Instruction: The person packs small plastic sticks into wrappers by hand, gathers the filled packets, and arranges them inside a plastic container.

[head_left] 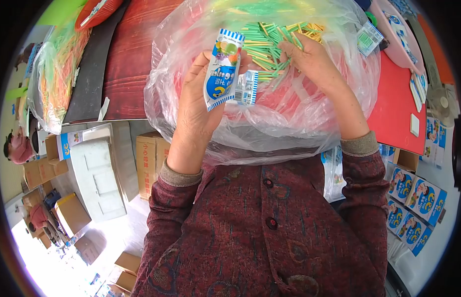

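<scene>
My left hand (pixel 193 101) is closed on a blue-and-white printed packet (pixel 223 72) with fruit pictures, held upright above the table. Just beside it, a second small packet (pixel 247 87) with a barcode lies on a big clear plastic bag (pixel 290 119). Spread open, the bag carries a heap of thin green and yellow sticks (pixel 262 47). At the right side of this heap my right hand (pixel 312 59) pinches a few green sticks between thumb and fingers. Its fingertips partly hide how many it holds.
A pink basin (pixel 389 15) of packets stands at the right, with a loose packet (pixel 369 38) near it. Another bag of sticks (pixel 57 84) is at the left table edge. Cardboard boxes (pixel 146 158) stand below the table. People sit in the left background.
</scene>
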Available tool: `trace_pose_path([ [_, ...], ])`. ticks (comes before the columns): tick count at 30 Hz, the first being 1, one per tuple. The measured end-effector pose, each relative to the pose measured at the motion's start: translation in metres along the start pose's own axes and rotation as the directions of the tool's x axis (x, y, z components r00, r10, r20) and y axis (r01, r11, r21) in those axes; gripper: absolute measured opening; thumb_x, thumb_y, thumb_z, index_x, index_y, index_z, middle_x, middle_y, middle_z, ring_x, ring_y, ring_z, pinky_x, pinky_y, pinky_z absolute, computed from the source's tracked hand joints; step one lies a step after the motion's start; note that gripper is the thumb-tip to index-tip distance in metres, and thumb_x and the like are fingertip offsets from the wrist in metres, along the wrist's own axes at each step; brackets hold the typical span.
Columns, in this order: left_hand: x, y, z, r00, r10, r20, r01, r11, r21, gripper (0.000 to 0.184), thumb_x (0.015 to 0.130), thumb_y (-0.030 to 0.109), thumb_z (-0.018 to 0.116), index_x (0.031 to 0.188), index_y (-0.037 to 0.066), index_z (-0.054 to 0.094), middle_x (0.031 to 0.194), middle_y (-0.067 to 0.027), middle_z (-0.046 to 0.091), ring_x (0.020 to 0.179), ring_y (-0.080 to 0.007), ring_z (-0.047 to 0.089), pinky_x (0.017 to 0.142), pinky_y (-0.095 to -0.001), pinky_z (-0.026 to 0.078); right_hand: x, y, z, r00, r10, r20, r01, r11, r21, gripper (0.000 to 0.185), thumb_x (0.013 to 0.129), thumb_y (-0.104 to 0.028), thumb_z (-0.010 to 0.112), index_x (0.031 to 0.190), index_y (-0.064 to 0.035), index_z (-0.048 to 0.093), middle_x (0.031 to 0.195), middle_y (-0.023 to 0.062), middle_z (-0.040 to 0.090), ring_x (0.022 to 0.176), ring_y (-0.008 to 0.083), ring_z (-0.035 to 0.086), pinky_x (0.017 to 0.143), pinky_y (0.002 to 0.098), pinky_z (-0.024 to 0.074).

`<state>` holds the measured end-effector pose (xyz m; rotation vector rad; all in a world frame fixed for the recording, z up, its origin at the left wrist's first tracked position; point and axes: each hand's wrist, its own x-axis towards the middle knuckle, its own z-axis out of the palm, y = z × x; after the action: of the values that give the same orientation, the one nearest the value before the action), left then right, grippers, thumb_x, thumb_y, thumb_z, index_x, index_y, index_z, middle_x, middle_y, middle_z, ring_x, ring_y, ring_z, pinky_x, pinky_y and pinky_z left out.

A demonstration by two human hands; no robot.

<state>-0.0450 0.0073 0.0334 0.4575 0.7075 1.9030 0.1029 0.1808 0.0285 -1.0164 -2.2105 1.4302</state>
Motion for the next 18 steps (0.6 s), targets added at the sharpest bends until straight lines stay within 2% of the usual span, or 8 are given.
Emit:
trace_pose_path([
  [4,-0.002,-0.002,0.005,0.998,-0.051,-0.022,0.051,0.999,0.019,0.009,0.095,0.011,0.051,0.094,0.004,0.056,0.105,-0.0125,0.064,0.101,-0.0244,0.062,0.092,-0.0365,0.049,-0.001,0.006,0.001,0.999,0.034,-0.017,-0.03,0.985,0.169,0.019,0.09,-0.023,0.055,0.098,-0.0057,0.059,0.069,-0.0029,0.053,0.054,0.0039,0.044,0.045,0.02,0.0333],
  [6,-0.003,-0.004,0.004,0.999,-0.04,0.028,0.034,0.981,0.19,0.006,0.093,0.009,0.054,0.093,0.005,0.058,0.102,-0.0077,0.064,0.103,-0.0212,0.061,0.089,-0.0323,0.049,-0.007,0.001,-0.003,0.99,0.13,0.051,-0.138,0.852,0.505,0.017,0.09,-0.021,0.054,0.094,-0.0049,0.057,0.067,-0.0035,0.05,0.049,0.0027,0.037,0.04,0.0196,0.0262],
  [7,-0.003,-0.005,0.005,0.999,-0.041,0.03,0.034,0.981,0.191,0.006,0.093,0.009,0.054,0.093,0.005,0.058,0.102,-0.0077,0.064,0.103,-0.0212,0.061,0.089,-0.0323,0.049,-0.009,-0.001,-0.004,0.99,0.129,0.049,-0.136,0.852,0.506,0.017,0.09,-0.021,0.054,0.094,-0.0049,0.057,0.067,-0.0035,0.05,0.049,0.0027,0.037,0.04,0.0196,0.0262],
  [9,-0.003,-0.009,0.007,0.999,-0.003,0.034,-0.011,0.913,0.408,0.005,0.092,0.009,0.056,0.091,0.005,0.059,0.106,-0.0056,0.061,0.11,-0.0186,0.057,0.086,-0.0283,0.048,-0.013,-0.004,-0.005,0.979,0.14,0.147,-0.202,0.742,0.639,0.017,0.091,-0.021,0.054,0.094,-0.0047,0.056,0.066,-0.0038,0.049,0.048,0.0017,0.034,0.04,0.0192,0.0221],
  [13,0.007,-0.013,0.009,0.985,0.048,0.163,-0.098,0.944,0.314,0.003,0.091,0.008,0.058,0.09,0.005,0.06,0.123,-0.0095,0.055,0.116,-0.0178,0.052,0.09,-0.0291,0.044,-0.029,-0.009,-0.006,0.974,0.05,0.223,-0.184,0.749,0.637,0.017,0.091,-0.021,0.054,0.093,-0.0043,0.057,0.066,-0.0036,0.048,0.048,0.002,0.035,0.041,0.0192,0.0239],
  [15,0.014,-0.012,0.013,0.925,0.177,0.335,-0.314,0.852,0.419,0.002,0.089,0.008,0.06,0.089,0.006,0.06,0.137,-0.014,0.045,0.121,-0.0187,0.047,0.096,-0.0318,0.04,-0.039,-0.016,-0.007,0.979,-0.004,0.205,-0.067,0.938,0.341,0.017,0.092,-0.02,0.054,0.094,-0.0046,0.058,0.068,-0.0038,0.05,0.049,0.0026,0.037,0.043,0.0185,0.0271],
  [16,0.016,-0.011,0.016,0.925,0.175,0.337,-0.313,0.852,0.419,0.002,0.089,0.008,0.06,0.089,0.006,0.06,0.137,-0.014,0.045,0.121,-0.0187,0.047,0.096,-0.0318,0.04,-0.043,-0.016,-0.005,0.979,-0.003,0.203,-0.068,0.937,0.342,0.017,0.092,-0.02,0.054,0.094,-0.0046,0.058,0.068,-0.0038,0.05,0.049,0.0026,0.037,0.043,0.0185,0.0271],
  [18,0.019,-0.011,0.022,0.899,0.008,0.439,-0.276,0.788,0.551,0.003,0.088,0.009,0.061,0.088,0.006,0.061,0.142,-0.0161,0.04,0.125,-0.0206,0.044,0.102,-0.0338,0.034,-0.048,-0.013,-0.001,0.984,-0.122,0.129,0.079,0.951,0.298,0.015,0.092,-0.019,0.054,0.097,-0.0064,0.06,0.067,-0.0044,0.051,0.049,0.0032,0.039,0.044,0.0181,0.0295],
])
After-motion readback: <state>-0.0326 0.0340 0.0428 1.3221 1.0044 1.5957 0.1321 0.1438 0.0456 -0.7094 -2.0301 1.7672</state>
